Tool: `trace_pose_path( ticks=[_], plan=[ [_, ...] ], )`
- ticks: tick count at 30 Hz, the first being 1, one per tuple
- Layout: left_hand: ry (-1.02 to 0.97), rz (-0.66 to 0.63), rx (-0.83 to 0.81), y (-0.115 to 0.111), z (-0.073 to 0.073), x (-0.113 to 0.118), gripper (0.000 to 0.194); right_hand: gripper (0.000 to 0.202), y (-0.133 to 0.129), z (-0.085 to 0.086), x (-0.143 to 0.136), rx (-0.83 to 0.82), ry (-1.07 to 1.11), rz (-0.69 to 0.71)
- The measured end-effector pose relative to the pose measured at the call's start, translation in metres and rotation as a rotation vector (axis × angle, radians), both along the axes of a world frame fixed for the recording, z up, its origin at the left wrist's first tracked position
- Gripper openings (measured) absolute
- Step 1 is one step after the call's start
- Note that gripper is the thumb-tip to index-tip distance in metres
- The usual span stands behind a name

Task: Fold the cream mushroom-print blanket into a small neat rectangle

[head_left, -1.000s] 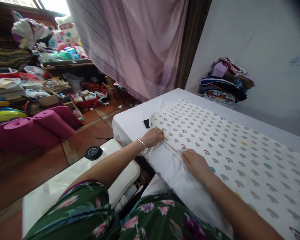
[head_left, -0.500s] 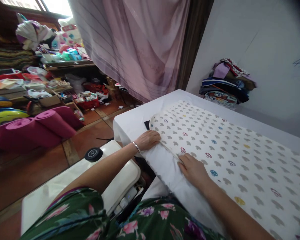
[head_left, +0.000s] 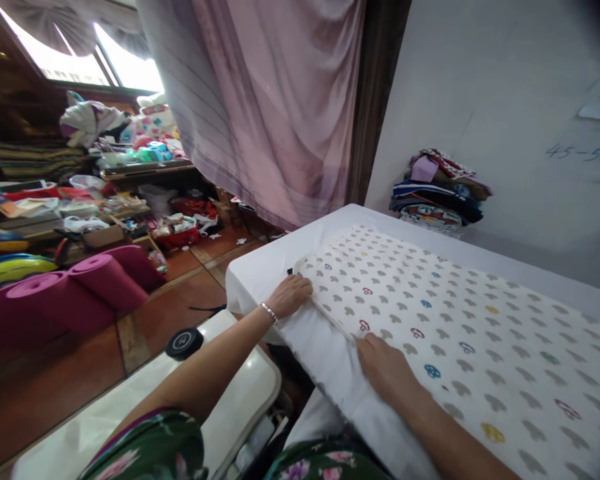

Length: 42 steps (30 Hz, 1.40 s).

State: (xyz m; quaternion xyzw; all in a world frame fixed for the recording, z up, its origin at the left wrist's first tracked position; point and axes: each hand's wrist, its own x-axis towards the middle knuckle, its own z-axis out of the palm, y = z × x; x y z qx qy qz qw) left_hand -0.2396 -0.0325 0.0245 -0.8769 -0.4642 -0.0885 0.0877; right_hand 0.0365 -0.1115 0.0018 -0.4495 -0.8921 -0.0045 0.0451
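Note:
A white pad printed with grey and coloured mushroom shapes (head_left: 420, 287) lies spread over a surface covered by a white sheet (head_left: 260, 267). My left hand (head_left: 291, 295), with a bracelet at its wrist, has its fingers closed on the pad's edge near the rounded far-left corner. Farther along the same edge, nearer to me, my right hand (head_left: 383, 360) grips the piped rim between thumb and fingers. The fingertips of both hands are partly hidden. Just beyond my left hand, a small black object (head_left: 290, 271) peeks out beside the pad's corner.
A white cabinet-like unit with a round black knob (head_left: 185, 343) stands below my left arm. Rolled pink mats (head_left: 87, 283) and cluttered boxes (head_left: 95, 233) fill the left side. A pink curtain (head_left: 280, 113) hangs behind, and folded clothes (head_left: 437, 190) are stacked against the wall.
The view has tilted upward, so the scene sits lower and more of the window and wall shows. Both hands stay on the pad's edge at about the same places.

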Motion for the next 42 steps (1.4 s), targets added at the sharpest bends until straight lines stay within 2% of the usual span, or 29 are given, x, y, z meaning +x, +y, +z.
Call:
trace_pose_path(
  ticks=[3, 7, 11, 15, 17, 18, 20, 24, 27, 31, 33, 36, 39, 42],
  plan=[
    [-0.014, 0.045, 0.015, 0.000, -0.003, -0.007, 0.015, 0.021, -0.001, -0.006, -0.001, 0.024, 0.034, -0.005],
    [-0.046, 0.188, 0.090, -0.001, -0.009, -0.015, 0.014, 0.019, 0.001, -0.015, -0.004, 0.056, 0.103, -0.001],
    [-0.129, 0.310, 0.086, 0.000, -0.011, -0.022, 0.020, 0.019, 0.001, -0.016, -0.007, 0.137, 0.098, -0.003],
    [-0.219, 0.443, 0.015, 0.005, -0.001, -0.023, 0.031, 0.017, 0.002, -0.011, -0.010, 0.156, 0.082, 0.016],
    [-0.231, 0.426, 0.052, 0.008, 0.007, -0.009, 0.033, 0.016, 0.004, -0.010, -0.012, 0.154, 0.072, 0.008],
    [-0.250, 0.371, 0.077, 0.008, 0.009, 0.004, 0.032, 0.015, 0.005, -0.009, -0.013, 0.154, 0.071, 0.002],
    [-0.327, 0.171, 0.076, 0.006, 0.011, 0.039, 0.027, 0.016, 0.006, -0.008, -0.015, 0.157, 0.075, -0.009],
    [-0.443, -0.300, -0.098, -0.005, 0.003, 0.124, 0.023, 0.018, -0.006, 0.001, -0.005, 0.147, 0.066, 0.009],
    [-0.462, -0.484, -0.192, -0.014, -0.002, 0.170, 0.022, 0.017, -0.029, 0.009, 0.024, 0.109, 0.082, 0.043],
    [-0.419, -0.693, -0.275, -0.025, 0.000, 0.210, 0.021, 0.021, -0.083, 0.013, 0.079, 0.037, 0.205, 0.082],
    [-0.349, -0.798, -0.321, -0.034, 0.000, 0.226, 0.020, 0.023, -0.114, 0.013, 0.108, 0.036, 0.278, -0.017],
    [-0.221, -0.921, -0.354, -0.051, -0.002, 0.248, 0.020, 0.026, -0.157, 0.010, 0.150, 0.130, 0.390, -0.342],
    [-0.121, -0.942, -0.333, -0.061, -0.007, 0.263, 0.015, 0.027, -0.189, 0.005, 0.190, 0.271, 0.395, -0.695],
    [-0.102, -0.915, -0.270, -0.062, -0.012, 0.269, 0.017, 0.027, -0.208, 0.001, 0.223, 0.290, 0.284, -0.889]
  ],
)
